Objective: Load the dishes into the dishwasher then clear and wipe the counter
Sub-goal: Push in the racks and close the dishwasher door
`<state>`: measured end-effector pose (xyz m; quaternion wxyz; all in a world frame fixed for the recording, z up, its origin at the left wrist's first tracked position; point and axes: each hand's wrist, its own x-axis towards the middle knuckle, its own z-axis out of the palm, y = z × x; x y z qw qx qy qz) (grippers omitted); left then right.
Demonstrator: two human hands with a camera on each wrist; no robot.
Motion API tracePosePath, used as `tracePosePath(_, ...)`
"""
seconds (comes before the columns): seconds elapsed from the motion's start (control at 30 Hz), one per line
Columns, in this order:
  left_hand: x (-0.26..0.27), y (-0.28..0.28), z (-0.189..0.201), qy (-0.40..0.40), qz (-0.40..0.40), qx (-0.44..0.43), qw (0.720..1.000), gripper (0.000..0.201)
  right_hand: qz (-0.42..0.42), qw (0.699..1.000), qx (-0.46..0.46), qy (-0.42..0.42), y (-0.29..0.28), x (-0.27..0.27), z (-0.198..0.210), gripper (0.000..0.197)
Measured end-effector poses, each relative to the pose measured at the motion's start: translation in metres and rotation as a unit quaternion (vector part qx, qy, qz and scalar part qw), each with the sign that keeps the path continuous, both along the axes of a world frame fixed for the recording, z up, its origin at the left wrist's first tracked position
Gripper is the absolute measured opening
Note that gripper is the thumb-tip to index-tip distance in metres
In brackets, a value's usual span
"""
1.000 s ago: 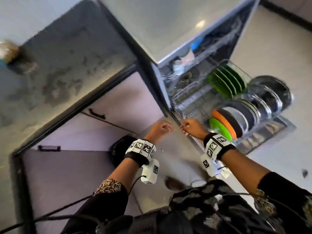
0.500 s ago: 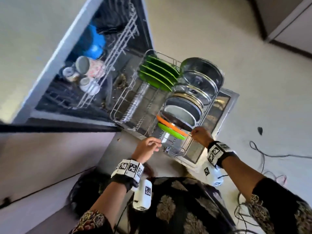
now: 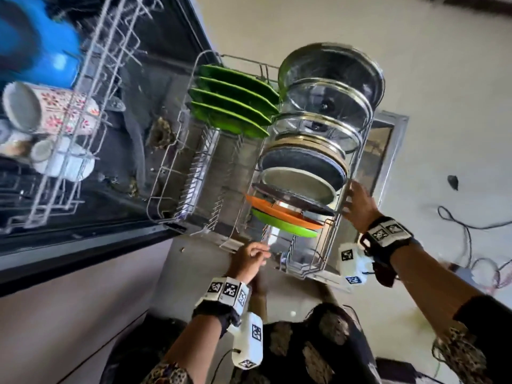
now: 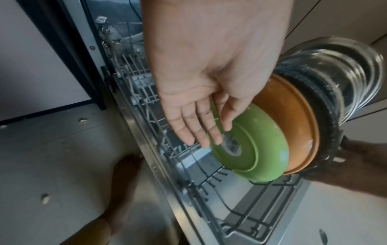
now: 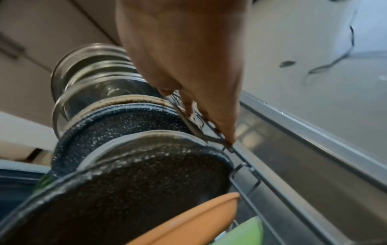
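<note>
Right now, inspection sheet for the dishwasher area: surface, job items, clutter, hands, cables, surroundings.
Surface: pale floor; counter not in view.
Job's things: pulled-out lower wire rack holds four green plates, glass lids, dark pans, an orange plate and a green bowl; upper rack holds a patterned mug and a blue container.
Clutter: small dark object on floor.
Hands: left hand open, fingers straight beside the green bowl; right hand fingers on the lower rack's side wire, grip unclear.
Cables: loose cables on floor.
Surroundings: open dishwasher door, cabinet fronts.
</note>
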<state>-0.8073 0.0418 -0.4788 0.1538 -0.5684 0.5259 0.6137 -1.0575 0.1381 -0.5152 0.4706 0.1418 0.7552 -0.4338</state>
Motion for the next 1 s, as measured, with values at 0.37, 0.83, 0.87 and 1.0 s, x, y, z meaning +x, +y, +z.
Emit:
tracePosePath(0.37,0.046,-0.023,-0.007,-0.012,0.009,0.018,1.000,0.017,-0.044,0.998,-0.045,-0.022,-0.041,0.024,0.003,0.027)
tracePosePath(0.83,0.054,-0.071,-0.022,-0.086,-0.086,-0.092,0.988,0.030,0.156,0.982,-0.099,-0.039,-0.136,0.062,0.009,0.063)
tracePosePath(0.87,0.053,-0.073,-0.023,-0.101,-0.079,-0.089,0.988,0.035,0.165,0.981,-0.095,-0.047,-0.142,0.062,0.004,0.067)
tracePosePath(1.0,0.047,-0.076,-0.028,-0.150,-0.052,-0.033,0.987,0.063,0.157,0.970,-0.162,-0.088,-0.173,0.074,-0.001,0.071)
